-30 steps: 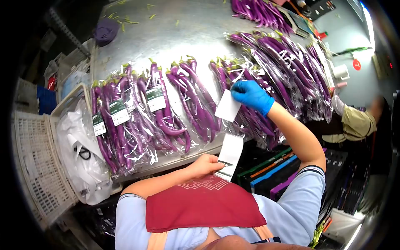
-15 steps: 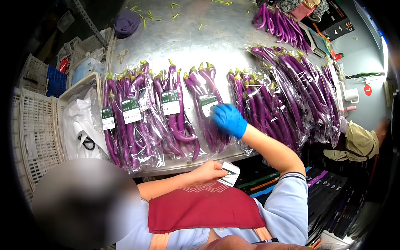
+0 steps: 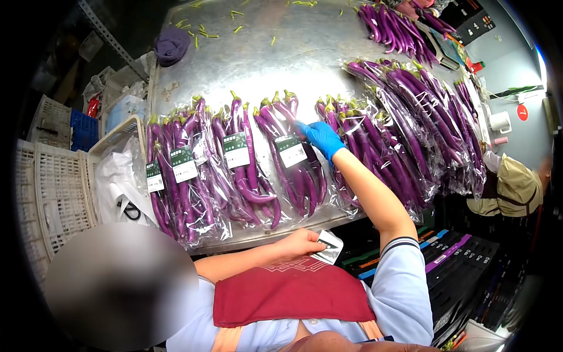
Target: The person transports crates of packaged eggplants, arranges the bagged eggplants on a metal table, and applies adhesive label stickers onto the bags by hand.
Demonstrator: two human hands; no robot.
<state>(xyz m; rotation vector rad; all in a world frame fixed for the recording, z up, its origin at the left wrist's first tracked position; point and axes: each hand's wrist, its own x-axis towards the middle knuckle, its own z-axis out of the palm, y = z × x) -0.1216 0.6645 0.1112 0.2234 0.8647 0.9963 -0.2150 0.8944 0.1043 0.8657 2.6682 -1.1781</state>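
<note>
My left hand [image 3: 299,243], bare, is closed on a small stack of labels [image 3: 329,247] just off the table's front edge. My right hand [image 3: 321,138], in a blue glove, has its fingers stretched toward the upper part of a clear bag of eggplants [image 3: 302,185]; the fingertips are smeared by motion. This bag bears a green-and-white label [image 3: 291,151], just below the fingers. To the left lie more labelled bags of eggplants [image 3: 249,176]. On the right, other bagged eggplants [image 3: 381,158] are heaped close together, with no labels seen on them.
The metal table [image 3: 258,70] has green stem scraps [image 3: 236,29] and a purple cloth [image 3: 172,47] toward its far side. Loose eggplants [image 3: 396,29] lie at the far right. White baskets [image 3: 64,182] stand left; black crates [image 3: 457,264] are stacked at lower right.
My right hand has moved up off the label, which now shows whole. My left hand has stayed on the labels. The whole view has shifted slightly.
</note>
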